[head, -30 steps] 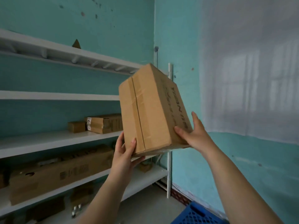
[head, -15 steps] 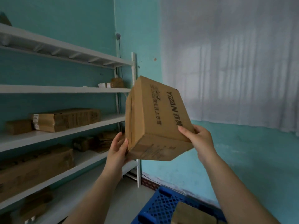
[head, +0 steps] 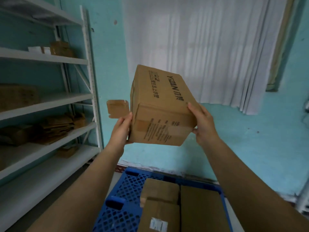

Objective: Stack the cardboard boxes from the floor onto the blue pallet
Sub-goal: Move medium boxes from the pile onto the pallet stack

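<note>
In the head view, the left hand (head: 121,129) and the right hand (head: 203,124) held a cardboard box (head: 160,106) by its two sides, high above the blue pallet (head: 120,208), probably to carry it there. Other boxes (head: 180,205) already lay on the pallet. The print read "YIZIAN".
</note>
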`<move>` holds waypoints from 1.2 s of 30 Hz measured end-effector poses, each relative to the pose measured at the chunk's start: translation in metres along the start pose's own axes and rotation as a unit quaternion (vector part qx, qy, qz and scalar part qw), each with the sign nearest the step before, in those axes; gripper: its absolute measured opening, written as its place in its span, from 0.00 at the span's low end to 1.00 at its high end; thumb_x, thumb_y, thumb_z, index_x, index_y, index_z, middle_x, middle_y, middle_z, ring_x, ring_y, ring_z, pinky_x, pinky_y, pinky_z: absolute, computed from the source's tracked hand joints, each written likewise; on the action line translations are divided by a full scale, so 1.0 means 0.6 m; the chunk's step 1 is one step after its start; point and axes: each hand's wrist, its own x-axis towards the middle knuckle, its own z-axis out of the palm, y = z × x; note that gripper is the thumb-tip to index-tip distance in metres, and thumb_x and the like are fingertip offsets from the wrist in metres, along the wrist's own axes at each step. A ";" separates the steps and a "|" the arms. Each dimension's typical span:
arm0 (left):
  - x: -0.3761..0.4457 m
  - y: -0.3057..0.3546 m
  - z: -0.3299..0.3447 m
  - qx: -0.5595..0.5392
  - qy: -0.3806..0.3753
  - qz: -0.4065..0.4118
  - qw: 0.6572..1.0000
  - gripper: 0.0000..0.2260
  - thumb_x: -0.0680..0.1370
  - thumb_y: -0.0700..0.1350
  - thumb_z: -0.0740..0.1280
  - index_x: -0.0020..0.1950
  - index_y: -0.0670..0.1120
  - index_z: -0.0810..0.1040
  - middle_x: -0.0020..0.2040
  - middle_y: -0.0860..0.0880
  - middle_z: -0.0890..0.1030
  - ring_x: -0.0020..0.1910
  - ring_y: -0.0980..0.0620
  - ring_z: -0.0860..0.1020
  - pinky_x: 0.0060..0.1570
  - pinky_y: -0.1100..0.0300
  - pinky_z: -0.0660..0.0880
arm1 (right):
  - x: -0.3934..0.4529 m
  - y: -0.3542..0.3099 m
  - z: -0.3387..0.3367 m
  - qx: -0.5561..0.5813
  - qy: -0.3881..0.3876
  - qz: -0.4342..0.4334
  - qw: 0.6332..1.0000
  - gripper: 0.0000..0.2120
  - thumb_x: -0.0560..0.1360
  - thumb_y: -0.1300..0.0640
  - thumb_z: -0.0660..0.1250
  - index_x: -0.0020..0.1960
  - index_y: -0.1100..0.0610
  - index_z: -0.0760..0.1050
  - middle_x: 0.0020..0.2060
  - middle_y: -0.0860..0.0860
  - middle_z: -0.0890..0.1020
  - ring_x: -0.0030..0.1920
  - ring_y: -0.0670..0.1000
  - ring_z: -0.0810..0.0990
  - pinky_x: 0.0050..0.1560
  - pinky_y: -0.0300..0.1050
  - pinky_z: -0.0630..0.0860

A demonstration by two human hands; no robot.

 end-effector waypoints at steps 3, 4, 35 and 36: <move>0.018 -0.032 0.011 -0.013 -0.012 -0.017 1.000 0.11 0.76 0.62 0.58 0.47 0.57 0.73 0.47 0.55 0.79 0.48 0.54 0.78 0.36 0.58 0.76 | 0.003 0.024 -0.006 -0.012 0.046 0.011 0.999 0.24 0.69 0.53 0.72 0.63 0.53 0.73 0.54 0.48 0.81 0.47 0.44 0.80 0.48 0.47 0.77; 0.023 -0.043 0.016 -0.015 -0.012 -0.022 1.000 0.11 0.76 0.62 0.58 0.46 0.56 0.73 0.46 0.55 0.78 0.47 0.54 0.78 0.37 0.58 0.75 | 0.005 0.034 -0.010 -0.017 0.054 0.014 0.998 0.23 0.69 0.52 0.72 0.63 0.52 0.73 0.55 0.49 0.80 0.48 0.45 0.80 0.49 0.48 0.77; 0.312 -0.276 0.240 0.109 0.065 -0.107 0.986 0.07 0.79 0.55 0.54 0.51 0.61 0.71 0.48 0.56 0.76 0.47 0.56 0.76 0.49 0.53 0.74 | 0.349 0.297 -0.200 0.004 0.046 0.126 0.991 0.11 0.72 0.54 0.70 0.53 0.48 0.74 0.50 0.48 0.80 0.48 0.48 0.79 0.39 0.43 0.74; 0.318 -0.290 0.236 0.095 0.060 -0.121 0.986 0.07 0.78 0.56 0.54 0.50 0.61 0.72 0.50 0.54 0.78 0.49 0.53 0.77 0.52 0.51 0.75 | 0.354 0.307 -0.199 -0.004 0.046 0.127 0.991 0.12 0.71 0.54 0.70 0.54 0.48 0.74 0.50 0.48 0.80 0.49 0.49 0.79 0.40 0.44 0.74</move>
